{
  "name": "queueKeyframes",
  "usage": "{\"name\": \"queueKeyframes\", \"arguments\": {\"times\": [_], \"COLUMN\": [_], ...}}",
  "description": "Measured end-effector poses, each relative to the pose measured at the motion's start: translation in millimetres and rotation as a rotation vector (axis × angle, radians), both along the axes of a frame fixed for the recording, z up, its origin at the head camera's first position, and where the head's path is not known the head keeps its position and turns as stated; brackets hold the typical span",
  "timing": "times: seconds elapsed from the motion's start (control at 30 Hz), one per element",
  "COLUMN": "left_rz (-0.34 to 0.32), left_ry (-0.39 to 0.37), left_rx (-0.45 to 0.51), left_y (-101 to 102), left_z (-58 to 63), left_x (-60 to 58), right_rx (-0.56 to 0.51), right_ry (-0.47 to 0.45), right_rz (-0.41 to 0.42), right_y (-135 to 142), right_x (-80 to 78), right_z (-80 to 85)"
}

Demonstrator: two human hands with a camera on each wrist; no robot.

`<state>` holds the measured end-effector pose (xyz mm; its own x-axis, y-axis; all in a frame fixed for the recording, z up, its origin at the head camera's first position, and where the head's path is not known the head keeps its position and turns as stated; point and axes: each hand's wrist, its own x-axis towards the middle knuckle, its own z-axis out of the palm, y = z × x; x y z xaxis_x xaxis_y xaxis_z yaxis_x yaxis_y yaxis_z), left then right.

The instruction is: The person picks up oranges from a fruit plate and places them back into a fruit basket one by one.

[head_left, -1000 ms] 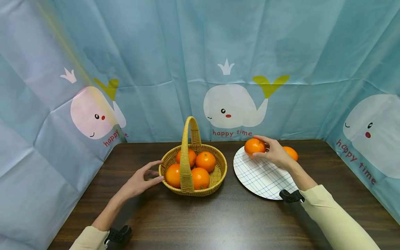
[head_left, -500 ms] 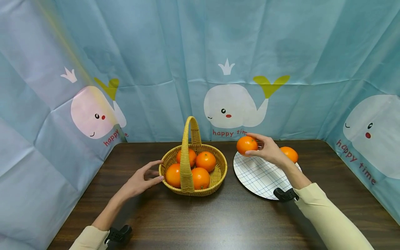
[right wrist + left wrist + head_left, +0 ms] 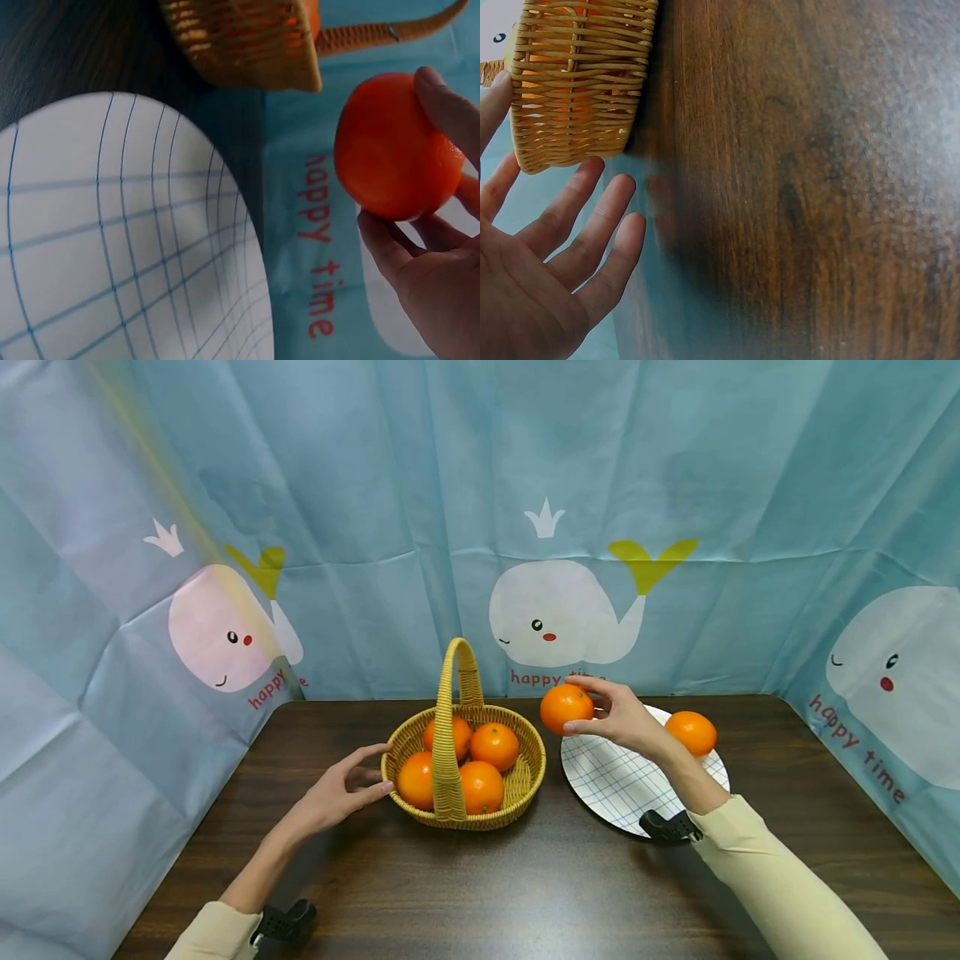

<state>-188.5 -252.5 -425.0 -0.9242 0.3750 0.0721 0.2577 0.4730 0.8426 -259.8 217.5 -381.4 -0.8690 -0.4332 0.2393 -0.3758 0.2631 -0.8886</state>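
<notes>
In the head view my right hand grips an orange between thumb and fingers, between the plate and the basket. The right wrist view has the same orange held up off the plate. A yellow wicker basket with a tall handle stands mid-table, several oranges inside. My left hand touches the basket's left rim with thumb and finger. Its other fingers are spread beside the wicker wall. Another orange lies on the white plate with blue grid lines.
The dark wooden table runs along a blue curtain printed with whales, which hangs behind it and at both sides. The basket's handle arches above its rim.
My right hand has carried its orange leftward from above the plate toward the basket. More of the orange left on the plate shows. My left hand has stayed at the basket.
</notes>
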Motion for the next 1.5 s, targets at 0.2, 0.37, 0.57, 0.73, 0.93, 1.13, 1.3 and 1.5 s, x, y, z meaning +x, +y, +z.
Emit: {"name": "queueKeyframes", "arguments": {"times": [0.2, 0.37, 0.57, 0.73, 0.93, 1.13, 1.3, 1.5], "left_rz": [0.005, 0.014, -0.003, -0.002, 0.002, 0.001, -0.008, 0.002], "left_ry": [-0.001, -0.007, -0.001, -0.007, 0.000, -0.003, -0.007, -0.010], "left_rx": [-0.010, -0.017, -0.006, -0.004, -0.012, -0.006, 0.015, 0.005], "left_y": [1, 1, 1, 1, 1, 1, 0, 0], "left_z": [-0.1, -0.4, -1.9, -3.2, -4.7, -3.8, -1.5, -1.0], "left_x": [-0.2, -0.2, 0.0, -1.0, -2.6, -2.6, -0.7, -0.5], "right_rx": [-0.019, -0.040, -0.081, -0.089, -0.071, -0.051, -0.046, -0.031], "right_ry": [0.006, 0.015, 0.006, 0.026, 0.048, 0.066, 0.058, 0.067], "right_rz": [0.051, 0.085, 0.142, 0.204, 0.243, 0.256, 0.267, 0.279], "right_y": [-14, -23, -32, -37, -42, -46, -48, -51], "right_x": [0.6, 0.9, 2.5, 6.7, 14.1, 19.6, 22.5, 24.5], "right_z": [2.6, 3.7, 1.1, -2.9, -3.8, -4.1, -5.4, -10.6]}}
